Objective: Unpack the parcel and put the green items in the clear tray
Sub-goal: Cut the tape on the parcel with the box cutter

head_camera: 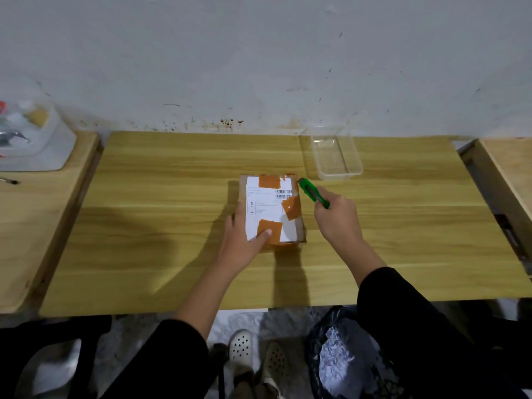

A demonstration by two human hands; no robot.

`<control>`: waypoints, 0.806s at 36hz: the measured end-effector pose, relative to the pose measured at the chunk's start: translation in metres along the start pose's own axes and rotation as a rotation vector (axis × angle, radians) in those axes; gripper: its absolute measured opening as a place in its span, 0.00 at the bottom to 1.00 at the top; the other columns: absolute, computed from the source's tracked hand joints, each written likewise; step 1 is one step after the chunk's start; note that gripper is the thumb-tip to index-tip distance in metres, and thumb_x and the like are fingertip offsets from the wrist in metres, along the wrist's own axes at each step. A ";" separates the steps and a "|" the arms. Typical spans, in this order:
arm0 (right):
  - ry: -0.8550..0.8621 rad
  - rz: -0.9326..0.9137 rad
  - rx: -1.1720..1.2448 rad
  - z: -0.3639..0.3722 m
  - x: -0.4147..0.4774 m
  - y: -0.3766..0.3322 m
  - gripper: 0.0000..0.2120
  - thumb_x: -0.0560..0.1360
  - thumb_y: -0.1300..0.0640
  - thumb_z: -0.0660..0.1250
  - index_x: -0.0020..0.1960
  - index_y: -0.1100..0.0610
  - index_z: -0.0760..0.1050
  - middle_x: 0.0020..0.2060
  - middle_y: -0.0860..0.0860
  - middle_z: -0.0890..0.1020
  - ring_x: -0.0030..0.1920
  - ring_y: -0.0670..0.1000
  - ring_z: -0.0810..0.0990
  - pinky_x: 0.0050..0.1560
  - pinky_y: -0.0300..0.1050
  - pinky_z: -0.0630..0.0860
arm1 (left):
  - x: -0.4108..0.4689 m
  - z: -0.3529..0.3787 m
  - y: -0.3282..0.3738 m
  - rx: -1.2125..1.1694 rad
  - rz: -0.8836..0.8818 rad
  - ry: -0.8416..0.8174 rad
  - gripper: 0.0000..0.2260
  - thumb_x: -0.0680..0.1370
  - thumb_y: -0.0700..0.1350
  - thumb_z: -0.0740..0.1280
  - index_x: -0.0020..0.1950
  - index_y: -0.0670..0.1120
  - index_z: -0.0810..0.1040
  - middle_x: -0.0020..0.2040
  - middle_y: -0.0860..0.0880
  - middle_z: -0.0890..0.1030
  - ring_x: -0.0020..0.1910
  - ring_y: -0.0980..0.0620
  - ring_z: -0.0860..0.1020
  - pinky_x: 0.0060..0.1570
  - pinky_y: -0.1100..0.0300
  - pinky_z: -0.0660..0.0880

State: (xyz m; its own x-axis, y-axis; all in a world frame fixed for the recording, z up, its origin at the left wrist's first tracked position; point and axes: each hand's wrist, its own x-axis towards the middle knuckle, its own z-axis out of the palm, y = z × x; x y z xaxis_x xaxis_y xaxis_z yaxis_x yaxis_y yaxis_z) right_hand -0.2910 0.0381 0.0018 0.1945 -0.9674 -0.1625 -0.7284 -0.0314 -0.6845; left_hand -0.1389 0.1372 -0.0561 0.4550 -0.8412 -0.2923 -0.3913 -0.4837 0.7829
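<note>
- Your left hand (244,240) lies flat on the parcel (272,210) at the centre of the frame, thumb on the lower orange tape patch and fingers down its left side. It presses more than it grips, most likely to stop the box sliding when the blade pulls.
- Your right hand (336,217) is closed around the green box cutter (312,192), just right of the parcel. The tip points up and left toward the box's upper right corner, near it, though I cannot tell whether it touches.
- That angle suits a start at the far corner, cutting along the right edge toward you.
- The parcel is still sealed: three orange tape patches hold the white label down, so no green items show yet.
- The clear tray (336,156) waits empty in the upper right of the wooden table (172,254), just beyond the cutter. It is near enough to drop things in, yet off the line of the cut.
- Your left thumb sits away from the right edge, which keeps it off the blade's likely path.
</note>
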 end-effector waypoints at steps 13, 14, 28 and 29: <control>-0.031 -0.034 -0.036 0.002 0.000 0.001 0.20 0.76 0.64 0.56 0.66 0.55 0.72 0.45 0.62 0.81 0.38 0.62 0.79 0.33 0.48 0.74 | 0.006 0.010 0.001 -0.090 -0.018 -0.048 0.39 0.76 0.53 0.65 0.76 0.52 0.40 0.78 0.48 0.47 0.77 0.49 0.48 0.72 0.52 0.54; -0.036 -0.037 -0.045 0.003 0.001 0.000 0.20 0.75 0.64 0.56 0.65 0.56 0.72 0.44 0.62 0.81 0.37 0.61 0.79 0.32 0.48 0.73 | 0.006 0.010 0.002 -0.086 -0.020 -0.047 0.39 0.76 0.53 0.65 0.77 0.52 0.40 0.78 0.48 0.47 0.77 0.50 0.47 0.72 0.52 0.54; -0.191 -0.055 -0.287 -0.016 0.002 -0.012 0.08 0.70 0.66 0.55 0.40 0.63 0.73 0.29 0.54 0.69 0.29 0.54 0.66 0.25 0.40 0.60 | 0.005 0.020 0.002 -0.123 -0.060 0.020 0.39 0.76 0.52 0.65 0.76 0.54 0.40 0.78 0.48 0.47 0.77 0.49 0.48 0.71 0.50 0.56; -0.194 -0.058 -0.295 -0.017 -0.001 -0.012 0.08 0.70 0.66 0.55 0.39 0.62 0.72 0.28 0.53 0.68 0.28 0.54 0.66 0.25 0.40 0.59 | 0.005 0.020 0.002 -0.125 -0.061 0.019 0.39 0.76 0.52 0.65 0.76 0.54 0.39 0.78 0.48 0.47 0.77 0.49 0.48 0.71 0.50 0.56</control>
State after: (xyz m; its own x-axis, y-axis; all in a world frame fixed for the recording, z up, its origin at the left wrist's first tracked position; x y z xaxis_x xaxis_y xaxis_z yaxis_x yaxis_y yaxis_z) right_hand -0.2936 0.0348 0.0218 0.3421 -0.8968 -0.2806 -0.8650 -0.1839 -0.4668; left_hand -0.1539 0.1270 -0.0668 0.4908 -0.8055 -0.3322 -0.2599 -0.4992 0.8266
